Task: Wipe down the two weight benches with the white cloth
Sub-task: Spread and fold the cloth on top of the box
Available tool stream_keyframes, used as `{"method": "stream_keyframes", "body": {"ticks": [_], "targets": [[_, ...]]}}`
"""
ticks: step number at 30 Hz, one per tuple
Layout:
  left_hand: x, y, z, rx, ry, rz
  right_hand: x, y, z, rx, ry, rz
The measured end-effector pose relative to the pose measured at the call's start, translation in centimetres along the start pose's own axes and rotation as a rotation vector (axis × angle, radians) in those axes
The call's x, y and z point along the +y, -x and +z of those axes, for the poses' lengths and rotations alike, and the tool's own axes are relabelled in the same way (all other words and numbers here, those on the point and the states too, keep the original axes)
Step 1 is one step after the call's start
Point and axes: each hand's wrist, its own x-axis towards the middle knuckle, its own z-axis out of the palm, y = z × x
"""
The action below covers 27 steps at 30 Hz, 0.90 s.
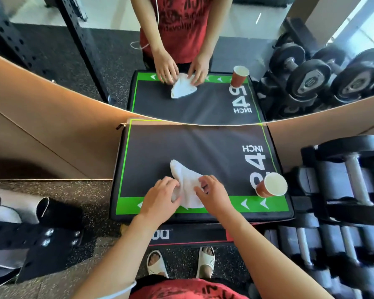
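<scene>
A crumpled white cloth (187, 182) lies on the black padded top (192, 147) with a green border, near its front edge. My left hand (160, 198) grips the cloth's left side with curled fingers. My right hand (212, 194) has its fingers bent onto the cloth's right side and pinches the fabric. The pad stands against a wall mirror, which repeats both hands and the cloth.
A red-brown paper cup (271, 185) stands on the pad's right front corner, close to my right hand. A rack of black dumbbells (343, 190) fills the right. A black bench frame (30, 234) sits at the left on the speckled floor.
</scene>
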Motion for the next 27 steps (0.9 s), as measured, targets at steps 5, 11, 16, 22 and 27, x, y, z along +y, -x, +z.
{"method": "stream_keyframes", "body": {"ticks": [5, 11, 16, 22, 27], "targets": [[0.2, -0.4, 1.4, 0.034, 0.05, -0.058, 1.1, -0.4, -0.4, 0.014, -0.024, 0.007], [1.5, -0.1, 1.9, 0.17, 0.16, -0.186, 1.7, -1.1, -2.6, 0.101, -0.038, -0.028], [2.8, 1.0, 2.8, 0.092, 0.03, -0.2, 3.1, -0.6, -2.9, -0.014, 0.082, 0.174], [2.8, -0.3, 1.5, 0.155, -0.028, -0.023, 2.7, -1.3, -2.8, 0.075, -0.017, 0.175], [2.0, -0.8, 2.3, 0.048, -0.082, 0.078, 1.4, -2.3, -2.5, -0.01, -0.028, 0.188]]}}
